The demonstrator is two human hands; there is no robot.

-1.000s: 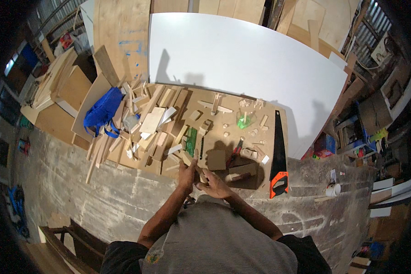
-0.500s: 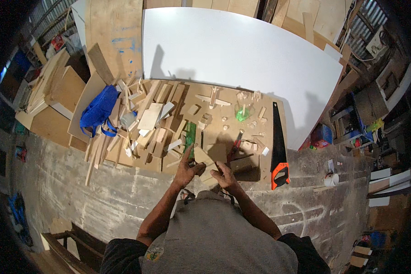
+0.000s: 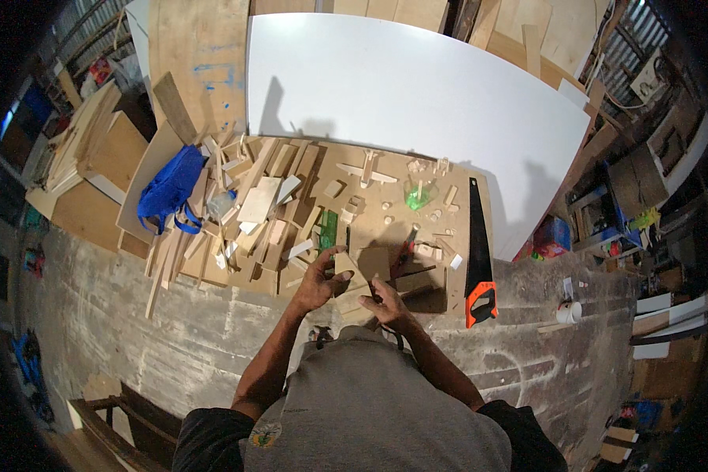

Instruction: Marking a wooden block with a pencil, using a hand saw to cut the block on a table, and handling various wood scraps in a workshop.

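My left hand (image 3: 317, 285) grips a flat, light piece of wood (image 3: 351, 269) by its left side, with the fingers behind it and the thumb in front. At the right edge of that piece, my right hand (image 3: 389, 304) has its thumb and fingers bent around the wood. More pale wood (image 3: 355, 304) shows below, between the two hands. Beyond them on the worktable lie a green object (image 3: 328, 229), a red-handled tool (image 3: 407, 246) and a small wooden toy airplane (image 3: 367, 170).
A handsaw (image 3: 480, 259) with an orange handle lies along the right side. Wood offcuts (image 3: 263, 200) are heaped at the left beside a blue bag (image 3: 171, 189). A green cut bottle (image 3: 418, 196) stands at the back. Behind rises a white panel (image 3: 401, 79); a white cup (image 3: 569, 312) is on the floor.
The piece of wood has tilted slightly between my hands. My left fingers have curled closer around it, and my right thumb has shifted left and down.
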